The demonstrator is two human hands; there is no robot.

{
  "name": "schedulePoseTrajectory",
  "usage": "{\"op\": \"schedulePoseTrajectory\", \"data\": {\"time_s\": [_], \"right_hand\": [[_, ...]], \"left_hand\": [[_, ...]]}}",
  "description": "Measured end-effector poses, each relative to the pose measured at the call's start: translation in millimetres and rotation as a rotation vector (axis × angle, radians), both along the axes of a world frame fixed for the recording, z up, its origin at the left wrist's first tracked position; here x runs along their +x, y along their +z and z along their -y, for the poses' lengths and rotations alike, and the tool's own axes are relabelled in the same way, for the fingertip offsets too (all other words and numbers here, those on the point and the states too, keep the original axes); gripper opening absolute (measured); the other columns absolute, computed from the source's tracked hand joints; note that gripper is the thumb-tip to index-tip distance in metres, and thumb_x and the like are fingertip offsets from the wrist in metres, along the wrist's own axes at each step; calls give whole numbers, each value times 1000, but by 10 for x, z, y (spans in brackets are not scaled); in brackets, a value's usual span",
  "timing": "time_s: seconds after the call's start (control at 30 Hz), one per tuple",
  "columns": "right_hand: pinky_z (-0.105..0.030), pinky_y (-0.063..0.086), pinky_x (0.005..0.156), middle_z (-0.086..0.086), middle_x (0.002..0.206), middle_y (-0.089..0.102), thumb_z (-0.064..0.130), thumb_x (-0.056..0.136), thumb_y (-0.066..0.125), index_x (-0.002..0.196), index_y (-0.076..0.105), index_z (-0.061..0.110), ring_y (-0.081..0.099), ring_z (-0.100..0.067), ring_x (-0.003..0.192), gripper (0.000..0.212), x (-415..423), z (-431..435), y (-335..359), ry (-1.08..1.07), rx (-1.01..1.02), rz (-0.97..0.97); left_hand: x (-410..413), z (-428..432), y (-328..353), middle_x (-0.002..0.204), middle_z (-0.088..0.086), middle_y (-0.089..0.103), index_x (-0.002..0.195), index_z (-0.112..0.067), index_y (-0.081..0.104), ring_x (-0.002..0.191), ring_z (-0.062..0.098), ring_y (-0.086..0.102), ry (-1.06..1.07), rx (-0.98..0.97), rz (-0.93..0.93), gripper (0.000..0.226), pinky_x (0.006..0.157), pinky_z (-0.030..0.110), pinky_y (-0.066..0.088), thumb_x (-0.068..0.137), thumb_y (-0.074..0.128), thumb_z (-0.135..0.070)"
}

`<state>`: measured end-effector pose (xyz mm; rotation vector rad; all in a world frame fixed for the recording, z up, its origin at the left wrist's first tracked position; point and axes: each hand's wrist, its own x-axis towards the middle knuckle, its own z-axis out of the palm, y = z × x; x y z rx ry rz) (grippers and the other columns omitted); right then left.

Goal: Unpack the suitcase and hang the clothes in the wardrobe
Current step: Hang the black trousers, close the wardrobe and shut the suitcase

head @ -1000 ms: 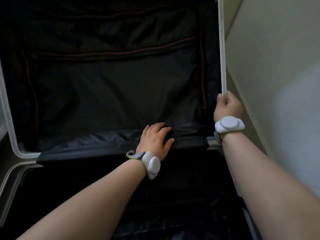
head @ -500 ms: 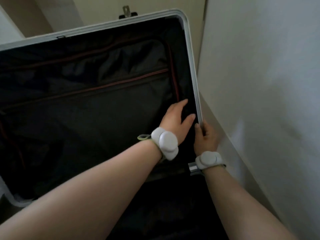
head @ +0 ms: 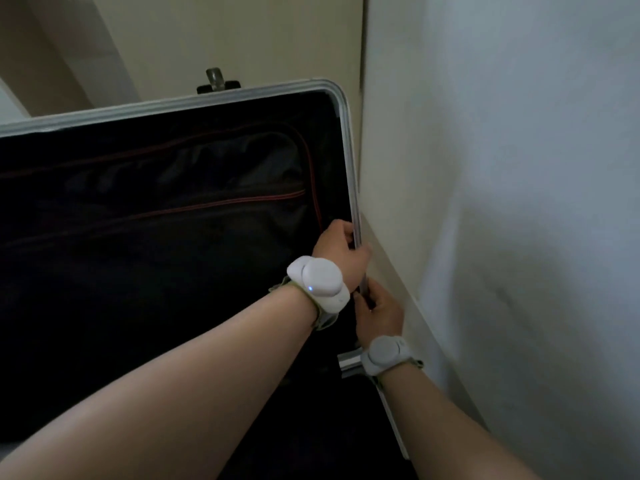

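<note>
Suitcase rim [head: 347, 150] runs through both grips — left hand [head: 341, 251] (upper), right hand [head: 379, 313].

A pale wall [head: 519, 168] rises on my right, a skirting [head: 391, 268] along its foot; behind, a cream panel [head: 242, 36], perhaps a door.

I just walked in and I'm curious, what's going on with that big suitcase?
A person is holding the open suitcase's raised lid by its silver right edge with both hands: the left hand grips higher up, the right hand just below it. The lid stands close beside a pale wall. Only dark lining shows inside; no clothes can be seen.
</note>
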<state>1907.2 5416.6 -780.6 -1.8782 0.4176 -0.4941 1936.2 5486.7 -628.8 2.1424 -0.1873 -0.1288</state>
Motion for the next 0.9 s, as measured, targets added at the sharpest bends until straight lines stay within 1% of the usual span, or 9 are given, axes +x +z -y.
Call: {"op": "schedulePoseTrajectory", "data": {"time_s": [0.07,0.13,0.27,0.37,0.5,0.63,0.7,0.8,0.9], "right_hand": [[-17,34,54,20,63,55,12,87,60,83,61,33,49,4,59,21,-84,14,77,-3,-39,-3],[-14,34,53,20,68,55,15,87,61,93,63,25,54,-2,65,11,-176,37,120,16,-81,-24],[-21,42,69,8,88,61,11,89,58,102,60,19,62,-18,89,15,-312,200,403,156,-89,-111],[-21,46,86,7,107,62,5,94,48,122,57,14,59,-11,104,31,-411,377,1045,121,4,91],[-18,47,93,6,127,57,29,91,53,138,42,24,55,-4,113,48,-399,289,1945,236,-109,342],[-40,55,79,-1,109,68,18,91,53,125,54,16,66,-19,91,35,-382,90,2212,70,-316,387],[-37,54,78,-2,105,69,13,92,53,121,56,14,66,-20,87,30,-415,56,2196,17,-327,387],[-23,46,73,8,100,63,12,92,53,120,56,14,60,-10,82,28,-497,65,2196,-18,-327,359],[-17,43,71,11,97,58,10,92,53,119,55,14,58,-7,81,27,-615,63,2183,-47,-273,330]], "left_hand": [[11,22,98,96,3,61,99,-12,55,89,20,58,17,179,75,25,70,25,41,89,57,-34],[31,56,202,85,4,60,83,-12,53,79,22,57,30,327,122,31,64,27,39,89,53,-43],[-65,137,262,72,6,58,65,-15,48,74,29,63,50,402,147,31,57,27,39,87,47,-37],[-175,133,244,75,6,60,68,-16,50,74,28,62,12,422,180,32,57,27,39,89,45,-40],[-281,139,285,93,7,67,83,-15,58,77,23,60,-47,499,123,25,63,28,42,94,42,-33],[-475,18,340,88,5,63,86,-11,59,90,24,63,-108,466,42,22,71,28,46,94,45,-27],[-631,-132,449,94,5,65,93,-12,61,84,20,61,-144,361,71,20,71,26,49,93,47,-26],[-918,-381,749,94,6,65,94,-11,66,82,24,60,-164,191,663,21,73,35,49,89,48,-20],[-1090,-639,979,106,3,66,96,-21,70,103,25,51,35,255,1162,17,90,40,39,83,59,-18]]}}
